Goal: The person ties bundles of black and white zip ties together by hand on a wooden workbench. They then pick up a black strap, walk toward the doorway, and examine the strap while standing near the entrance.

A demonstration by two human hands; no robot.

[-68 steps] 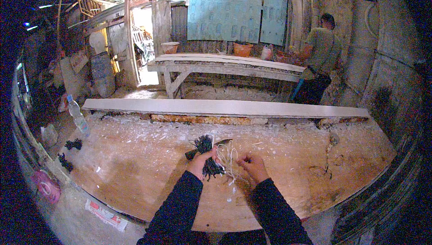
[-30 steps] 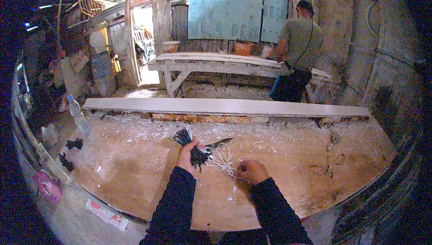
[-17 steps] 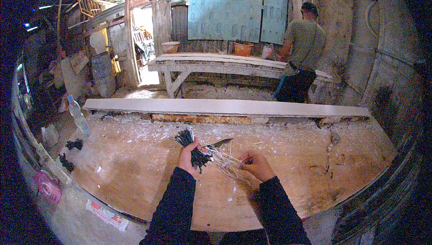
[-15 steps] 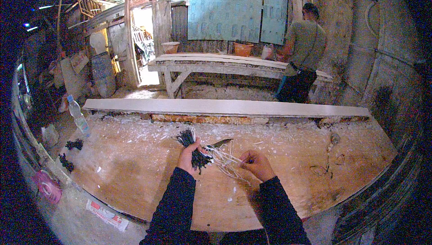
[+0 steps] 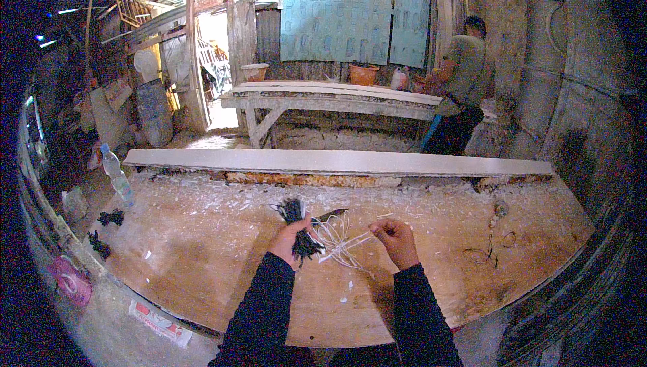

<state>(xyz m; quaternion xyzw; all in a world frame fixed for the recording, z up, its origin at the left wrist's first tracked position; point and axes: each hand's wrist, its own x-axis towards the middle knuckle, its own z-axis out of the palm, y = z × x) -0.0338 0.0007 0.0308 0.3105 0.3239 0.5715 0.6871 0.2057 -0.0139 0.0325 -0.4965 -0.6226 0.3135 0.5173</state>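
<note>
- Holding a black bundle (image 5: 292,210) in the left hand (image 5: 287,240), with fingers wrapped around its middle, over the table (image 5: 222,286).
- Pinching white strings (image 5: 342,247) with the right hand (image 5: 399,242), to the right of the bundle.
- Having a knife (image 5: 331,215) just behind the strings.
- Having two black tufts (image 5: 110,217) well apart at left, near a bottle (image 5: 115,173).
- Facing a white board (image 5: 337,161) at the table's far edge, then a co-worker (image 5: 465,70) beside another bench (image 5: 337,103).

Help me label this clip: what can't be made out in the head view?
In the head view:
Left end of the dark blade-like tool: hidden behind left hand and dark bundle.
Left hand: some fingers behind the bundle.
Right hand: how many white strands it pinches, too small to tell.
Other person: what they handle, too distant and dim.
</note>
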